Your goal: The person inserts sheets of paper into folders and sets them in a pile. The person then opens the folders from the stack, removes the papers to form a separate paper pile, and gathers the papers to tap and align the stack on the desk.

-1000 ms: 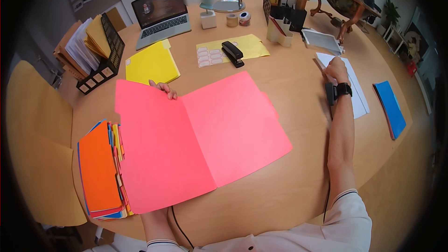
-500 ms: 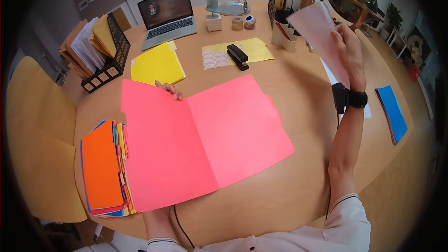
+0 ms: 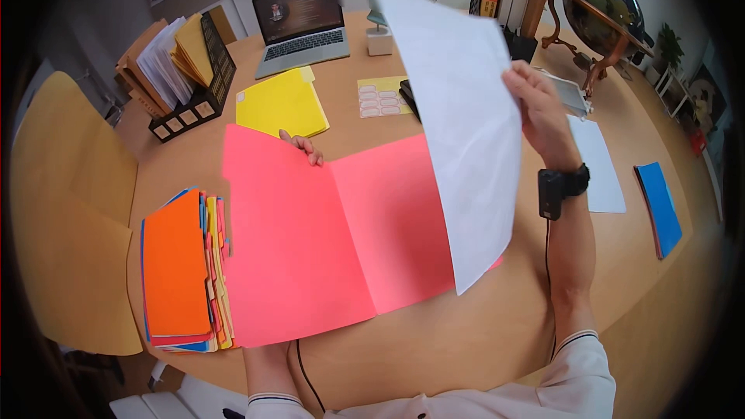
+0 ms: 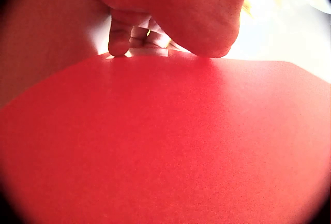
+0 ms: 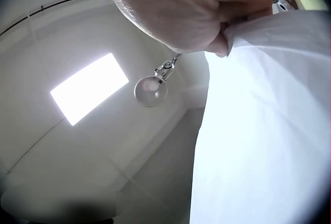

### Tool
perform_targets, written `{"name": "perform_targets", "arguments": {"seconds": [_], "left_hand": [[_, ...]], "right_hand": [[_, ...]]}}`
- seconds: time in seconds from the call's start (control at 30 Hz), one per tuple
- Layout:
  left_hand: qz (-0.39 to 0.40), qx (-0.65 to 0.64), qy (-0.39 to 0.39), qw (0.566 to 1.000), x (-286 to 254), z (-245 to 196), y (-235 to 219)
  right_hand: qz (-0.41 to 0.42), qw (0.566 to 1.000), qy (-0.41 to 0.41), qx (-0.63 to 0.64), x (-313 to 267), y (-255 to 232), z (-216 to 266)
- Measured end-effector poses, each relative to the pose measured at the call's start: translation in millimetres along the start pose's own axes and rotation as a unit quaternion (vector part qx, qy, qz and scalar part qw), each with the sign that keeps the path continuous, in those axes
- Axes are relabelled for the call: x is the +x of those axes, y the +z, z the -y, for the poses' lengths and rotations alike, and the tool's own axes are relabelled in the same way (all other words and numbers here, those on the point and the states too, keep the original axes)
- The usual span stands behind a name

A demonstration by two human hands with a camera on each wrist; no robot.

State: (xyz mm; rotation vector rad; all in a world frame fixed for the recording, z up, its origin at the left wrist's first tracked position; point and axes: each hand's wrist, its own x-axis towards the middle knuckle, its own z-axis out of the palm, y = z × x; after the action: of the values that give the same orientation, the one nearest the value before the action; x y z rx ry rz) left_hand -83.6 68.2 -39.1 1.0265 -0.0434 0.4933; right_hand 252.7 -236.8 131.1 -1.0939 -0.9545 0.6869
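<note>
A pink file folder (image 3: 303, 256) lies spread open in front of me, its left half raised over my left forearm. My left hand (image 3: 304, 149) reaches up behind that half, and its fingertips curl over the top edge to grip it. From underneath, the left wrist view shows thumb and fingers (image 4: 120, 43) at the folder's edge. My right hand (image 3: 542, 112) pinches a white sheet of paper (image 3: 469, 116) by its right edge. The sheet hangs upright over the folder's right half and hides part of it. More white paper (image 3: 597, 167) lies beyond my right wrist.
At left is a stack of colored folders (image 3: 178, 264), orange on top. Behind are a yellow folder (image 3: 279, 105), a file rack (image 3: 198, 112), a laptop (image 3: 303, 35) and a label sheet (image 3: 378, 99). Blue folders (image 3: 660, 206) lie at right; a globe (image 3: 601, 4) stands behind.
My right hand has picked up the white sheet from the paper at right and carried it left, over the folder's right half. The left hand keeps its grip on the folder.
</note>
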Motion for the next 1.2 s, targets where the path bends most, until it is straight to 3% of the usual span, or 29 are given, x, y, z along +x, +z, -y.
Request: {"name": "perform_targets", "arguments": {"seconds": [0.07, 0.13, 0.17, 0.27, 0.37, 0.47, 0.57, 0.8, 1.0, 1.07, 1.2], "left_hand": [[-0.010, 0.003, 0.012, 1.000, -0.3, 2.9, -2.3], [0.006, -0.013, 0.014, 1.000, 2.5, 5.1, -7.1], [0.023, -0.029, 0.017, 0.999, 4.4, 5.8, -9.0], [0.012, -0.017, 0.018, 1.000, 5.6, 9.1, -17.9], [0.004, -0.019, 0.009, 1.000, 5.4, 8.1, -19.9], [-0.024, -0.016, 0.019, 0.999, 2.4, 10.4, -18.0], [0.012, -0.014, 0.004, 1.000, 7.0, 8.3, -24.1], [-0.014, 0.023, 0.021, 0.999, 2.9, 6.2, -12.4], [-0.037, -0.007, 0.008, 0.999, 0.2, 6.6, -10.5], [-0.019, -0.008, -0.010, 1.000, 1.5, 2.4, -13.3], [-0.015, -0.009, -0.024, 1.000, 1.6, 1.9, -13.4]], "right_hand": [[0.015, 1.000, 0.024, -0.014, 6.4, -0.4, -24.4], [0.045, 0.991, 0.109, -0.060, 10.9, -1.2, -49.3], [0.005, 0.984, 0.133, -0.119, 7.2, 10.2, -59.4], [0.051, 0.953, 0.241, -0.177, -0.6, 24.4, -98.8], [0.060, 0.943, 0.297, -0.140, -9.5, 40.2, -112.5], [0.057, 0.945, 0.285, -0.152, -9.8, 40.7, -121.6], [0.037, 0.950, 0.285, -0.123, -9.9, 35.2, -129.1], [0.004, 0.960, 0.255, -0.119, -15.8, 36.3, -131.1], [-0.104, 0.956, 0.192, -0.193, -28.9, 48.9, -135.2], [-0.188, 0.960, 0.133, -0.161, -33.0, 53.3, -142.8], [-0.220, 0.956, 0.120, -0.154, -43.1, 59.9, -146.3]]}}
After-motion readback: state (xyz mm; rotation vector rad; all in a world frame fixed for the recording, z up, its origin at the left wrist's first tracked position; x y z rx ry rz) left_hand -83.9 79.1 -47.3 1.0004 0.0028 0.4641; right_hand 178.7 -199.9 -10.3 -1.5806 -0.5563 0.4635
